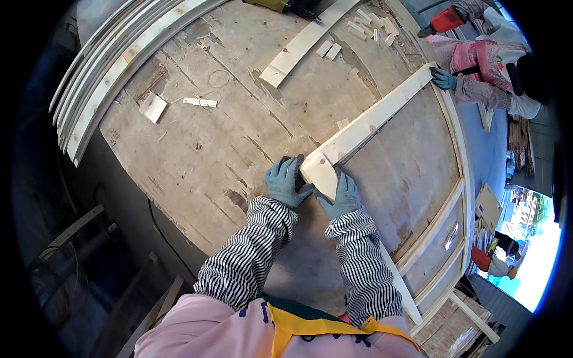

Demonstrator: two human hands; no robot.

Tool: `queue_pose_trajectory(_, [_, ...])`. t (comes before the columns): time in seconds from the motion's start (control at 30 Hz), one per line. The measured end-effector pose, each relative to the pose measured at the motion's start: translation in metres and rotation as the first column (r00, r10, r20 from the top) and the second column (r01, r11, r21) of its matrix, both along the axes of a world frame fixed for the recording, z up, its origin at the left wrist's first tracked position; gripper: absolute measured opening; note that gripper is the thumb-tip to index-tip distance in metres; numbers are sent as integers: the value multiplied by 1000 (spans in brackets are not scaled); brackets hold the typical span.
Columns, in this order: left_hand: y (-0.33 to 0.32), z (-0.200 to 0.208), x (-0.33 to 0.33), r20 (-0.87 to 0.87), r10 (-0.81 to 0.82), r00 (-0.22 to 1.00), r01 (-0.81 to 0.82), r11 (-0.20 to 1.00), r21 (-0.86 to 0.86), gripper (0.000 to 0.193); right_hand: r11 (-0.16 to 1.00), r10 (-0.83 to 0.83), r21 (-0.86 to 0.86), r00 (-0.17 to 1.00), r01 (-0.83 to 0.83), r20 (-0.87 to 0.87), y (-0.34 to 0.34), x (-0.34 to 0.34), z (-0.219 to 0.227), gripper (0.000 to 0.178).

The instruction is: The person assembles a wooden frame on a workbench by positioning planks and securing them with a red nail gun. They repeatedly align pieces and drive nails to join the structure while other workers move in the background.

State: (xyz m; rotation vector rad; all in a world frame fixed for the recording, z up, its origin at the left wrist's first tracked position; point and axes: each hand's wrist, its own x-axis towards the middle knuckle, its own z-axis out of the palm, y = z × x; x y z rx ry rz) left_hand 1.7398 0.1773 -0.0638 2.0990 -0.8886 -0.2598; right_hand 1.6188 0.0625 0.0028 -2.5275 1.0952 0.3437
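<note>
A long pale wooden board runs diagonally over the worktable, its near end in front of me. On that end lies a small wooden block with one curved edge. Gloved in grey-blue, my left hand closes its fingers and thumb against the board's near end. My right hand, in a matching glove, grips the block from its right side; some of its fingertips are hidden. A co-worker's gloved hand rests on the board's far end, and that person's other hand is at a red power tool.
Long curved wooden strips are stacked at the table's left edge. Another board, a yellow-green power tool and small wood offcuts lie at the far side. A wooden frame borders the right. A flat offcut lies left.
</note>
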Motion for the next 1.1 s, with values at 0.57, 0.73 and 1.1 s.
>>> queue_pose_trajectory(0.57, [5, 0, -5, 72, -35, 997, 36, 999, -11, 85, 999, -27, 34, 999, 28, -43, 3, -4, -2, 95])
queue_pose_trajectory(0.73, [5, 0, -4, 69, -48, 996, 50, 998, -26, 83, 999, -32, 5, 998, 32, -62, 6, -5, 0, 95])
queue_pose_trajectory(1.1, [5, -2, -5, 69, -34, 997, 38, 997, -66, 81, 997, -33, 66, 994, 40, -106, 3, -3, 5, 97])
